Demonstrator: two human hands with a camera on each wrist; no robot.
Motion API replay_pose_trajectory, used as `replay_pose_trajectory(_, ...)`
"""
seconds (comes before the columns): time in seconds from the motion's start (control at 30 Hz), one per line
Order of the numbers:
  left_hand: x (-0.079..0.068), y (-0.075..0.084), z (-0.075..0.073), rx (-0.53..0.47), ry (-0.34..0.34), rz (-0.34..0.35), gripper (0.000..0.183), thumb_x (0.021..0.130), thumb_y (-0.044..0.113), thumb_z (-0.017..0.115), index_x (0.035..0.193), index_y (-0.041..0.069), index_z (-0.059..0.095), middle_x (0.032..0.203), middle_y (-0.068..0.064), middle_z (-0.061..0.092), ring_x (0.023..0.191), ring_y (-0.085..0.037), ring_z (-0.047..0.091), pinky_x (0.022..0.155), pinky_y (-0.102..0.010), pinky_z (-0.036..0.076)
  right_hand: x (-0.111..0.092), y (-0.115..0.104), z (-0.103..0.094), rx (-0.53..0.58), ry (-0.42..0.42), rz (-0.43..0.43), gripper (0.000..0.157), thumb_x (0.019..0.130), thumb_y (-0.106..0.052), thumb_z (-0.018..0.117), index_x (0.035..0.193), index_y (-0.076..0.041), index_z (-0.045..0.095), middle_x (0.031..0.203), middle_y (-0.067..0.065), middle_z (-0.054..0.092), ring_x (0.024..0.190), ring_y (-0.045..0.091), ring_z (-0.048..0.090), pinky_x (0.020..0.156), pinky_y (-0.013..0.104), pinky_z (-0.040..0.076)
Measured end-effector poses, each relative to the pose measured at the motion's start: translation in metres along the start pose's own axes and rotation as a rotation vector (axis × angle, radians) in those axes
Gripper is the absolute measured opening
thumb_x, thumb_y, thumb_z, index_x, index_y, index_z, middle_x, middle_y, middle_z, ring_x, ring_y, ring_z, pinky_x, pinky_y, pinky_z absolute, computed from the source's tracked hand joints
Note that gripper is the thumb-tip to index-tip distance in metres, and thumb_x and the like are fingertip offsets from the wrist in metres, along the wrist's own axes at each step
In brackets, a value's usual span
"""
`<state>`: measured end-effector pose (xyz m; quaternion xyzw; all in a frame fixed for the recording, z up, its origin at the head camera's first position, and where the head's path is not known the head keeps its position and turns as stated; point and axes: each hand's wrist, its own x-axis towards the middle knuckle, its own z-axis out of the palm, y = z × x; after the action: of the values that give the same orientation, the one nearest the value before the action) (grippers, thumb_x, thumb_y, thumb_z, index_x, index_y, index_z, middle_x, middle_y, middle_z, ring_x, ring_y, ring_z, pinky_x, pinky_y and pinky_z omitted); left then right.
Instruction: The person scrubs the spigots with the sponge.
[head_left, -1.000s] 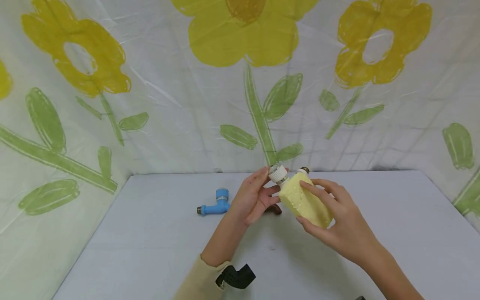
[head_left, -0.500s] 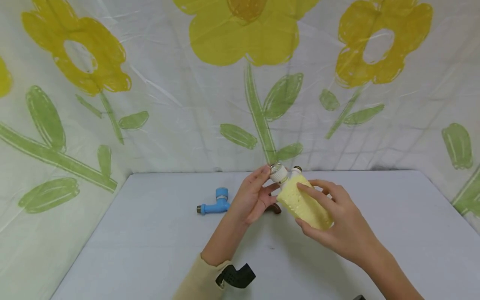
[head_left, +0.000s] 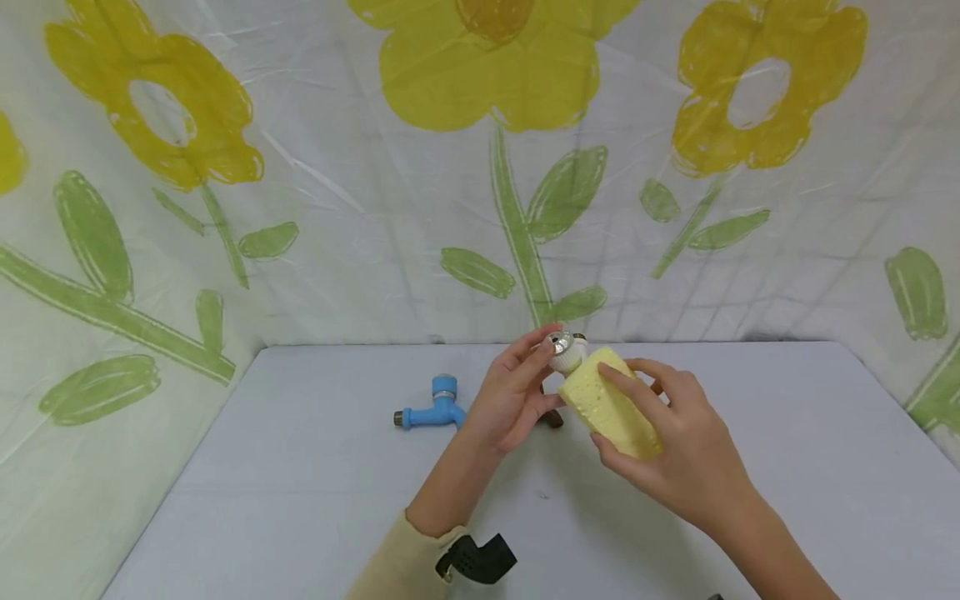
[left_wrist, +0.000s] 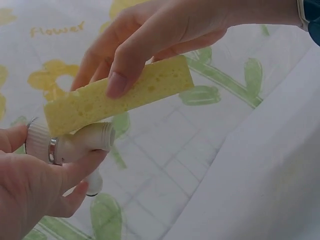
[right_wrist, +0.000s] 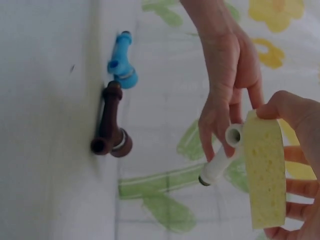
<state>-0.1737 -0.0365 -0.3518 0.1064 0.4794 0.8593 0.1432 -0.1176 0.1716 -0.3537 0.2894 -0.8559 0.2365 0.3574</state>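
My left hand [head_left: 510, 398] holds a white plastic tap [left_wrist: 82, 142] above the table, fingers and thumb around its ribbed knob and body. The tap has a silvery ring and a dark threaded end. In my right hand [head_left: 678, 442] is a yellow sponge [head_left: 609, 404], gripped by its edges between thumb and fingers. The sponge lies against the tap's body in the left wrist view and hides most of the tap in the head view. A blue tap [right_wrist: 122, 60] and a brown tap [right_wrist: 112, 120] rest on the table behind my left hand.
The pale table [head_left: 300, 500] runs back to a white cloth backdrop [head_left: 352, 250] printed with yellow flowers and green leaves. A black strap piece [head_left: 480, 558] sits at my left wrist.
The white tap has turned in my left hand, so its knob end faces more towards me. The sponge has shifted slightly over it and now covers more of its body.
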Motion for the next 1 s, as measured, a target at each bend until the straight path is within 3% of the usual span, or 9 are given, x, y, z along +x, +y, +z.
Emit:
replay_pose_trajectory(0.13,-0.001,-0.002,0.004,-0.001,0.053,0.033,0.037,0.112,0.011,0.05,0.148,0.001,0.053,0.128,-0.001,0.06,0.122,-0.017,0.057,0.099,-0.057,0.057,-0.002,-0.001,0.003,-0.023,0.031,0.039,0.067,0.071,-0.023,0.083,0.136,-0.013,0.07,0.122,0.02,0.063,0.091,0.032,0.055,0.055,0.041,0.054)
replay_pose_trajectory(0.33,-0.001,-0.005,0.011,-0.051,0.173,0.053,0.035,0.11,0.009,0.056,0.144,-0.002,0.056,0.125,-0.002,0.06,0.119,-0.018,0.053,0.095,-0.055,0.058,-0.003,-0.003,0.009,-0.022,0.055,0.051,0.056,0.085,-0.037,0.074,0.135,-0.012,0.07,0.12,0.021,0.062,0.09,0.034,0.055,0.056,0.043,0.056)
replay_pose_trajectory(0.5,-0.003,-0.006,0.015,-0.069,0.237,0.058,0.035,0.11,0.011,0.057,0.143,0.0,0.056,0.126,-0.006,0.057,0.119,-0.021,0.056,0.104,-0.074,0.046,-0.002,-0.001,0.009,-0.04,0.076,0.067,0.055,0.088,-0.041,0.07,0.133,-0.011,0.07,0.12,0.022,0.063,0.089,0.033,0.055,0.055,0.043,0.055)
replay_pose_trajectory(0.8,-0.004,-0.004,0.013,0.009,0.217,0.061,0.034,0.11,0.013,0.057,0.141,0.0,0.051,0.131,-0.01,0.056,0.115,-0.02,0.058,0.099,-0.071,0.051,-0.003,0.0,0.009,-0.016,0.058,0.074,0.056,0.087,-0.041,0.073,0.135,-0.012,0.07,0.121,0.021,0.063,0.09,0.032,0.055,0.058,0.043,0.055)
replay_pose_trajectory(1.0,-0.002,-0.004,0.011,0.063,0.227,0.08,0.031,0.108,0.01,0.06,0.135,-0.004,0.055,0.12,-0.007,0.063,0.106,-0.016,0.063,0.097,-0.06,0.058,-0.003,0.001,0.006,-0.007,0.049,0.087,0.056,0.087,-0.04,0.074,0.136,-0.013,0.07,0.121,0.02,0.063,0.091,0.032,0.055,0.06,0.043,0.056)
